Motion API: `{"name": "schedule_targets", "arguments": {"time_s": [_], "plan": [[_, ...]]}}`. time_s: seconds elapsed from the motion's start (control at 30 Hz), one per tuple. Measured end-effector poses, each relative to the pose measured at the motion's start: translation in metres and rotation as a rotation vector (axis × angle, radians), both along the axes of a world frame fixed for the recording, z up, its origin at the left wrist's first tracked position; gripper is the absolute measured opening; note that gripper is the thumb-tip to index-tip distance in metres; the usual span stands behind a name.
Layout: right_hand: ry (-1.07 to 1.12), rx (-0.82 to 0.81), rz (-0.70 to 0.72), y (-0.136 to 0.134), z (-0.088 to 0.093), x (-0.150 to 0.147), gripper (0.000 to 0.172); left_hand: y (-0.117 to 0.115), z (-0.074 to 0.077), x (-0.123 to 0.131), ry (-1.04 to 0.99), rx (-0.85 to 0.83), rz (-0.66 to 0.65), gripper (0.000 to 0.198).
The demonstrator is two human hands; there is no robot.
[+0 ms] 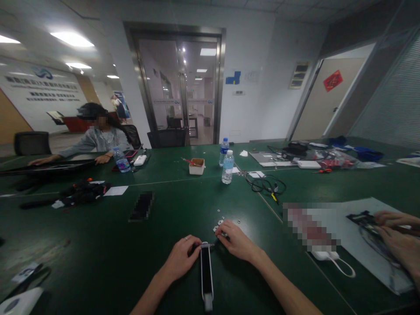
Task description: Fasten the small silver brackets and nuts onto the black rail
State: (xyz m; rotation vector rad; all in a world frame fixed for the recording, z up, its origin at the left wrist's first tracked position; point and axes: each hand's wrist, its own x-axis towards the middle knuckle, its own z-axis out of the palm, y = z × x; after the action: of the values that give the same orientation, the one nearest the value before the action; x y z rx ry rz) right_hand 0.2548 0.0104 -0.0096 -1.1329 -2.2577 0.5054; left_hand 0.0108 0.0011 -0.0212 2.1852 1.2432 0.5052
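White-edged bar (pixel 206 271) | left hand (pixel 182 256): grip clamped on far end | right hand (pixel 238 240): grip, cannot tell

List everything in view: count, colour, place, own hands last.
table: 1, green, across the view
bar: 1, black with white rim, near centre
small parts: several, silvery, just beyond bar
bottles: 3, clear, two central, one left
box: 1, whitish, left of middle bottles
cables: several, black, right of middle bottles
slab: 1, black, blurred, left of centre
bundle: 1, black, left on table
sheet: 1, pale, right on table
gadgets: several, white, around table
clutter: many, mixed colours, far right
chairs: several, black, beyond table
glass doors: 2, clear, straight ahead
door: 1, beige, far right
person: 1, grey top, far left
other hands: 2, bare, over sheet
left hand: 1, bare, at bar's far end
right hand: 1, bare, beside small parts
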Motion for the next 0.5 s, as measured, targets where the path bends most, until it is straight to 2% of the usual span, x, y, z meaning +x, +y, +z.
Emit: {"name": "schedule_targets", "arguments": {"time_s": [0.33,0.5], "plan": [[0.025,0.037,-0.017,-0.0008,0.0052,-0.0011,0.013,-0.0005,-0.0017,-0.0018,-0.013,0.0,-0.006,0.021],[0.057,0.07,-0.013,-0.0012,0.0016,-0.0034,0.012,-0.0009,0.0005,-0.0012,-0.015,0.007,-0.005,0.021]]}}
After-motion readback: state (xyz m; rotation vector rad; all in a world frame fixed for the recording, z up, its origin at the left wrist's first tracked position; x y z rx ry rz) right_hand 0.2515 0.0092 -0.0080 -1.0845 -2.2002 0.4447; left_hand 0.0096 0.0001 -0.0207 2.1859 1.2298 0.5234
